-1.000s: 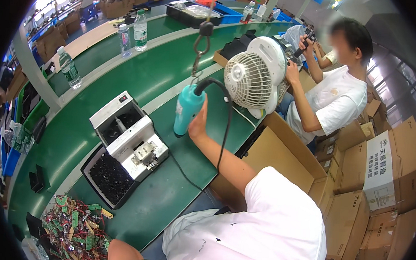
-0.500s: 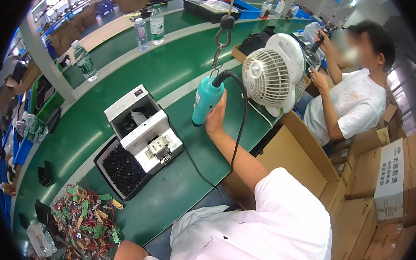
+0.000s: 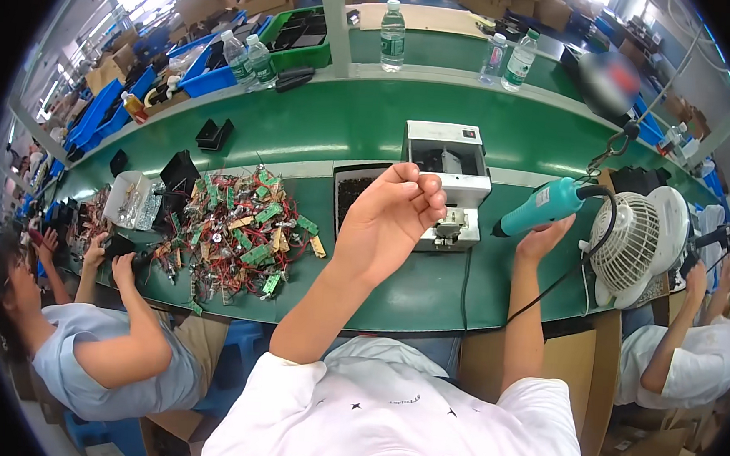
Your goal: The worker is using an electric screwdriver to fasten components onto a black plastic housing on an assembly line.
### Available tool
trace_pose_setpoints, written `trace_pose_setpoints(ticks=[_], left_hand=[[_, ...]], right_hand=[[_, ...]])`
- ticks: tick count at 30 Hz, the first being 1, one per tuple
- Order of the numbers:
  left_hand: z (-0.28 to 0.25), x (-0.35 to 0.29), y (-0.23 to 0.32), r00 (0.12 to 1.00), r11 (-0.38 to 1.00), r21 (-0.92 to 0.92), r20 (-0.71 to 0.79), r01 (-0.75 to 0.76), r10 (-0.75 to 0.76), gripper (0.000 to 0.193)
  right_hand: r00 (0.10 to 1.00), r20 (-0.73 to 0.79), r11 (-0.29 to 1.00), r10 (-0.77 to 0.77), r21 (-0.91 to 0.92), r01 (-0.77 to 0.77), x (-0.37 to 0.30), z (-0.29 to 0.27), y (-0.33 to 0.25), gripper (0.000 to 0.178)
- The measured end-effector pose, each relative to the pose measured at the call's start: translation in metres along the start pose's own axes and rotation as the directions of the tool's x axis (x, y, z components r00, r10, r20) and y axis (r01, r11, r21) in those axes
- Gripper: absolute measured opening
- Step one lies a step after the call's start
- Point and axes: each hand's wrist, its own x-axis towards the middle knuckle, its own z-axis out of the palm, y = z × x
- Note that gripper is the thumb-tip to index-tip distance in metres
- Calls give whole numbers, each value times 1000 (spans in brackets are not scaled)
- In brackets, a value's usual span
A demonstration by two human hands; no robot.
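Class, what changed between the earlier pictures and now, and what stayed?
The left hand, out of view before, has come up, curled, in front of the white boxy machine. The view swung left. The right hand still holds the teal cylindrical corded tool.

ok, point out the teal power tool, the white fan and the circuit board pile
Teal power tool (image 3: 542,208), head view: middle of its barrel.
White fan (image 3: 631,244), head view: its round grille.
Circuit board pile (image 3: 249,236), head view: middle of the heap.
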Motion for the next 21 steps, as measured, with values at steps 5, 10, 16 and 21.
trace_pose_setpoints(ticks=[5, 10, 16, 21], left_hand=[[3, 5, -10, 998, 999, -18, 39, 41, -40, 24], [-15, -14, -24, 994, 946, 325, 105, -5, -31, 25], [-73, -60, -61, 991, 447, 893, -13, -47, 131, 13], [-122, -72, -65, 915, -482, 780, 371, -399, -157, 8]], right_hand=[[1000, 13, 1000, -23, 22, 23, 2, -7, -3, 41], [998, 46, 998, -45, 44, 43, 8, -13, 12, 34], [997, 55, 988, -53, 148, 45, 1, 5, -14, 38], [998, 34, 985, -54, -163, 58, 7, -8, 19, 42]])
